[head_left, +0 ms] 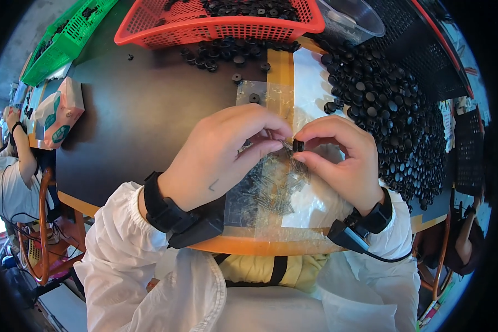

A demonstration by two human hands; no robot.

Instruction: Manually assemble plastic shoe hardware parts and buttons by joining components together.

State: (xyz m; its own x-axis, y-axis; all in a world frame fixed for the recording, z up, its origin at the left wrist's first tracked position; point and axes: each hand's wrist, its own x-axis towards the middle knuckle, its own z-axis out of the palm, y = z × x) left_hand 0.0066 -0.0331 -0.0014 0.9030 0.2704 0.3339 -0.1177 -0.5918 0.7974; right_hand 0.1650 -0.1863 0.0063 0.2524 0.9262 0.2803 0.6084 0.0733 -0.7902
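Over the middle of the table, both my hands meet at their fingertips. My left hand (216, 145) is closed in a pinch on a thin, silvery coiled spring (285, 144). Its tip points at a small black round cap (298, 145), pinched between the thumb and fingers of my right hand (346, 146). Whether spring and cap touch, I cannot tell. Below the hands lies a loose heap of silvery springs (274, 193) on clear plastic. To the right, a large pile of black round caps (390, 113) spreads over the table. Single black pieces (254, 98) lie just beyond my left hand.
At the far side stands a red basket (221, 26) of black parts, with more parts before it. A clear tub (365, 22) and black crate (420, 50) stand far right. Left are a green basket (66, 44), a tissue pack (66, 113) and another person's arm (25, 146).
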